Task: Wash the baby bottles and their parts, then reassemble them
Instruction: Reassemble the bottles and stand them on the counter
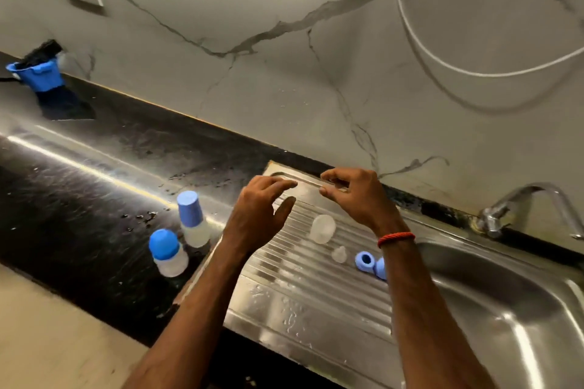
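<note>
Two capped frosted bottles (181, 237) stand at eight o'clock; a clear bottle body (322, 229), teat (339, 254) and blue collar (365, 261) lie on the drainboard (316, 294). Left hand (259, 215) loosely spread, right hand (354, 196) curled, both empty.

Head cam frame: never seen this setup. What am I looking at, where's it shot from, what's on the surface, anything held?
No machine here: a person's two bare hands, filmed by a camera worn on their head, looking down at a kitchen counter. The left hand and right hand hover over the steel drainboard, fingers part-curled, seemingly empty. On the drainboard lie a clear bottle, a clear teat and a blue ring. Two capped bottles stand on the dark counter. The sink and tap are to the right.
</note>
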The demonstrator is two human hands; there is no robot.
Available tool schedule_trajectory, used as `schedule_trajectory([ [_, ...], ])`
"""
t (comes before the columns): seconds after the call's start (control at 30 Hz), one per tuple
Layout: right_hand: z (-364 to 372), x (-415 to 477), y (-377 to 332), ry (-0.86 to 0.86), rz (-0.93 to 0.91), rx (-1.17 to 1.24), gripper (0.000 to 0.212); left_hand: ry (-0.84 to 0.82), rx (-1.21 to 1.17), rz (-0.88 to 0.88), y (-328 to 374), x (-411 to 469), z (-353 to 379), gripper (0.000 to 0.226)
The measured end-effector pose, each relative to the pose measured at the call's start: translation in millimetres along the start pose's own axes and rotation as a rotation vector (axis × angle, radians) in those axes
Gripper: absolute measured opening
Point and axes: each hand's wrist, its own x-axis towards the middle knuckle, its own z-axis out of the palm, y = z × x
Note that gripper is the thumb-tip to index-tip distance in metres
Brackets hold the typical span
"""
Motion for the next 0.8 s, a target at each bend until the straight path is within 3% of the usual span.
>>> schedule_trajectory([
  [0.17,-4,-29,53,0.03,0.173,-0.037,0.029,-0.166,-0.07,0.042,24,-4,37,0.03],
  [0.4,24,-64,100,-0.13,0.382,-0.188,0.032,-0.402,-0.022,0.052,44,-25,93,0.03],
  [0.57,53,-73,105,-0.129,0.297,-0.329,0.04,-0.45,-0.022,0.043,40,-31,104,0.029],
  [0.8,79,-74,100,-0.147,0.22,-0.409,0.014,-0.46,-0.046,0.052,37,-30,105,0.024],
])
